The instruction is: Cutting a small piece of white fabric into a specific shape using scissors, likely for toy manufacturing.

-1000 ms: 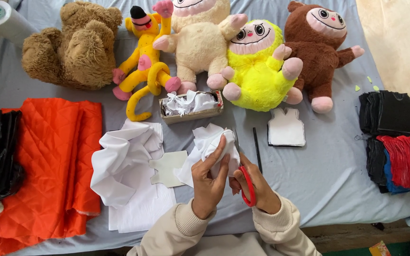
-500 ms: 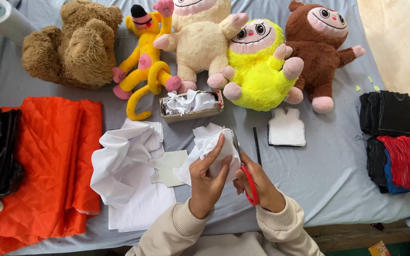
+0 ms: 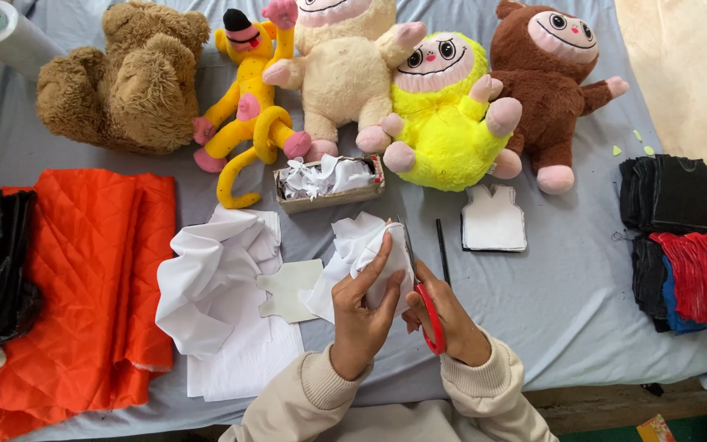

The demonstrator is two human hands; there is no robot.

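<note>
A grey cloth-covered table [image 3: 583,311] fills the view from above. Along its far edge sit five soft toys: a brown bear [image 3: 124,78], a yellow monkey [image 3: 247,106], a cream doll [image 3: 345,69], a bright yellow doll [image 3: 443,115] and a dark brown doll [image 3: 554,78]. Orange quilted fabric [image 3: 67,286] lies at the left, and stacks of black and red cut pieces [image 3: 681,237] at the right. Loose white fabric [image 3: 214,303] lies left of centre, beside a pale cut-out shape [image 3: 292,288]. A small box of white scraps [image 3: 329,182] and a stack of white vest-shaped pieces [image 3: 493,219] suggest much cutting is already done. At the near edge, the left hand [image 3: 358,315] pinches a white fabric piece [image 3: 370,254], partly cut. The right hand [image 3: 448,319] is closed around red-handled scissors [image 3: 423,303], blades in the fabric.
</note>
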